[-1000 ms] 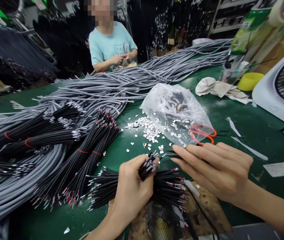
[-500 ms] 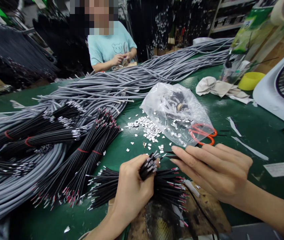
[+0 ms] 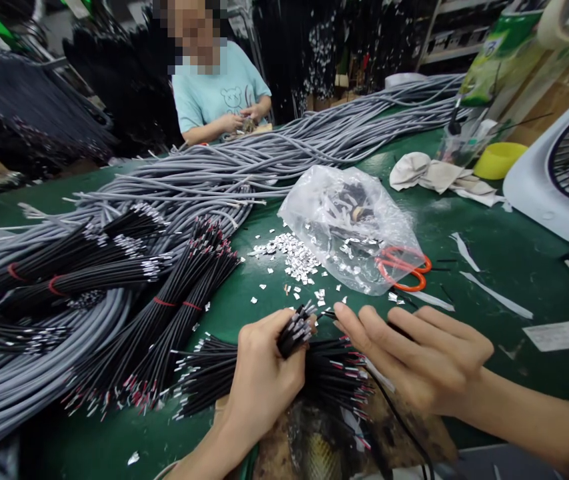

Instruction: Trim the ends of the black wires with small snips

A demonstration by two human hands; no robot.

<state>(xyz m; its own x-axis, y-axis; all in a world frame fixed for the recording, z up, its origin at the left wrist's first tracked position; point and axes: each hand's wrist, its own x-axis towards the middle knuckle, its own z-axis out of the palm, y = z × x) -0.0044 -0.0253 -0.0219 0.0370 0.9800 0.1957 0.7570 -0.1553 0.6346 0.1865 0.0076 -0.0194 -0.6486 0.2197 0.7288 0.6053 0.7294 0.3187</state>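
Note:
My left hand (image 3: 269,373) is closed around a small bundle of thin black wires (image 3: 295,333), their bare silvery ends pointing up and to the right. Black tweezers (image 3: 330,314) are pinched in my right hand (image 3: 414,360), mostly hidden by the fingers, with the dark tips right beside the wire ends. Whether the tips grip a wire is too small to tell. Beneath my left hand lies a larger pile of cut black wires (image 3: 204,380), some with red and white ends on the right side.
Small silvery pieces (image 3: 294,257) are scattered before a clear plastic bag (image 3: 309,200) and orange-handled scissors (image 3: 417,283). Tied wire bundles (image 3: 164,313) and grey cables (image 3: 204,160) spread left and behind. A white fan (image 3: 539,193) stands right. A co-worker (image 3: 219,93) sits opposite.
My right hand has turned and moved slightly left and down, bringing the tweezers closer to the wire ends. My left hand keeps its grip. The co-worker's head leans slightly.

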